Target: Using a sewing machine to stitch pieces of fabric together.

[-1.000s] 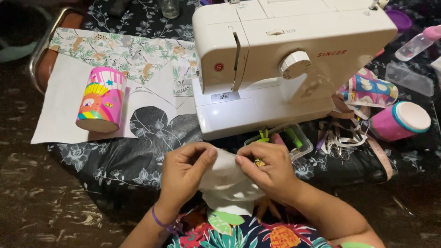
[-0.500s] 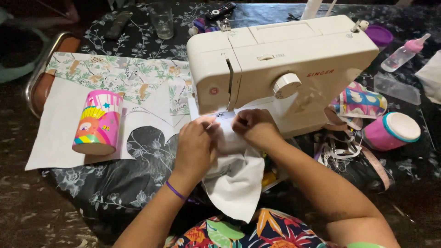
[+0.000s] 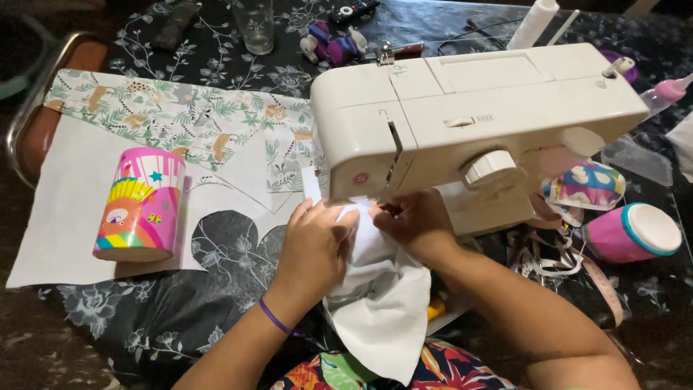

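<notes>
Centre of frame: both hands at the needle end of the white sewing machine (image 3: 469, 123), working a piece of white cloth (image 3: 379, 303).

Left hand (image 3: 314, 245) lies on top of the cloth, fingers curled, pinching its upper edge. Right hand (image 3: 413, 220) is closed on the same edge just beside it, fingertips under the machine head; exact pinch hidden.

Cloth: top edge sits at the needle area, the rest hangs down toward the lower centre of frame over the table edge. Looks thin, soft, limp and light; it folds and sags freely. Judgement: best held at the edge near the needle with 2 hands, kept flat and taut, since it would bunch or slide easily.

Left of frame: pink striped cup (image 3: 141, 206) on white paper (image 3: 58, 217). Right: pink jar (image 3: 632, 232).
</notes>
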